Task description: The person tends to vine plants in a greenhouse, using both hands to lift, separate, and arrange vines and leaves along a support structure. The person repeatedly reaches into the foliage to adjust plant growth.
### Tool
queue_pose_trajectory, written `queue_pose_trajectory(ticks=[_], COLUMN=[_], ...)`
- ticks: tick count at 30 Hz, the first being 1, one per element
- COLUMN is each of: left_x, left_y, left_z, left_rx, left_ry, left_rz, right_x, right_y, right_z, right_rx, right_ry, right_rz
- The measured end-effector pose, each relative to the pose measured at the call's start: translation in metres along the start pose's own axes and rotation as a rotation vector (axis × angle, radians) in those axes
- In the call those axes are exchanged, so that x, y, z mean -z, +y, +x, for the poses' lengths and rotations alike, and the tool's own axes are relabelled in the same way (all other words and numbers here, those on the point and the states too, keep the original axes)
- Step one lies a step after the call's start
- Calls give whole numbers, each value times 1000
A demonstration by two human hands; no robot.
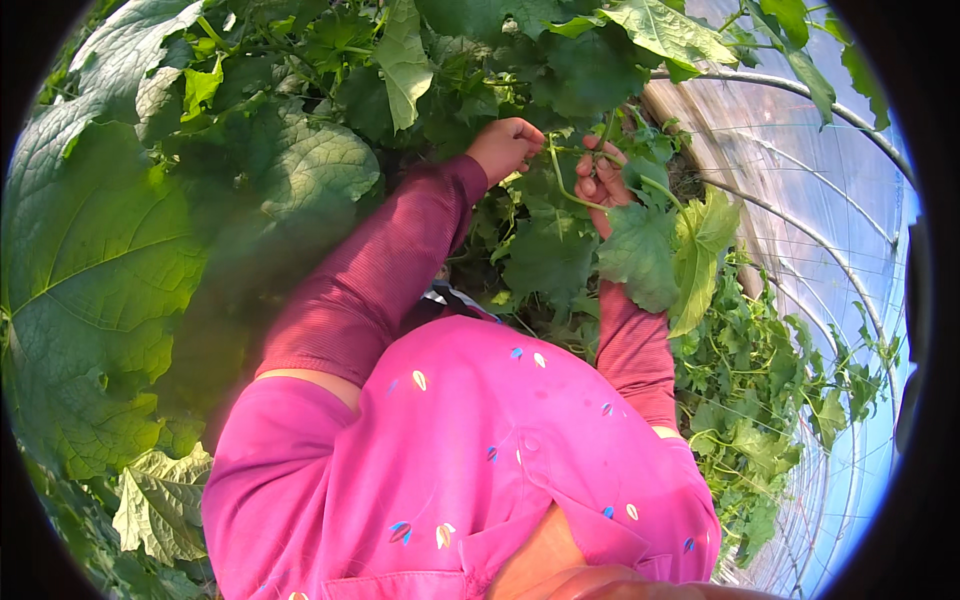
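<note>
My right hand [606, 180] grips a green vine stem [660, 187] between thumb and fingers, among lobed, cucumber-like leaves. To its left, my left hand [506, 152] has its thumb and fingertips drawn together beside a thin, curving green stem [557, 169]. Whether those fingertips pinch a tendril is too small to see. A broad green leaf [641, 255] hangs over my right wrist and hides part of it. Just right of that leaf hangs a paler yellow-green leaf [701, 259]. Maroon sleeves cover both forearms.
Large leaves [97, 277] crowd the left side close to my arm. At right, curved hoops [825, 247] carry translucent plastic sheeting [810, 142], with a wooden board [701, 142] along its base. More vines [750, 420] grow lower right, among thin lines.
</note>
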State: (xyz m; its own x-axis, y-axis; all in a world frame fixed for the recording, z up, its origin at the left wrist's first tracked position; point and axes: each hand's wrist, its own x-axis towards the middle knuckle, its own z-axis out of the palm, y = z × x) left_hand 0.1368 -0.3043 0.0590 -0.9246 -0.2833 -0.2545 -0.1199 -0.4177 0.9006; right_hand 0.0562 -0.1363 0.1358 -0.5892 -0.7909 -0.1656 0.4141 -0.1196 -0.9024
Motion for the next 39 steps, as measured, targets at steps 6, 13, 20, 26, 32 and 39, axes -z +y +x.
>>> queue_pose_trajectory(ticks=[6,13,20,26,32,39], left_x=[-7,-1,5,54,62,14], left_y=[-10,-20,-26,-68,-43,58], left_z=[17,16,10,28,15,-9], left_rx=[192,283,401,108,-99,-201], left_ry=[-69,-187,-73,240,241,-137], left_rz=[-25,-290,-283,611,83,-620], right_x=[25,15,6,-4,2,-16], right_y=[2,1,6,4,13,-2], right_z=[5,5,-2,-3,2,-2], right_rx=[-127,-27,14,58,61,107], right_ry=[-174,20,-67,-67,-17,-89], right_rz=[55,-214,-141,-184,-91,-149])
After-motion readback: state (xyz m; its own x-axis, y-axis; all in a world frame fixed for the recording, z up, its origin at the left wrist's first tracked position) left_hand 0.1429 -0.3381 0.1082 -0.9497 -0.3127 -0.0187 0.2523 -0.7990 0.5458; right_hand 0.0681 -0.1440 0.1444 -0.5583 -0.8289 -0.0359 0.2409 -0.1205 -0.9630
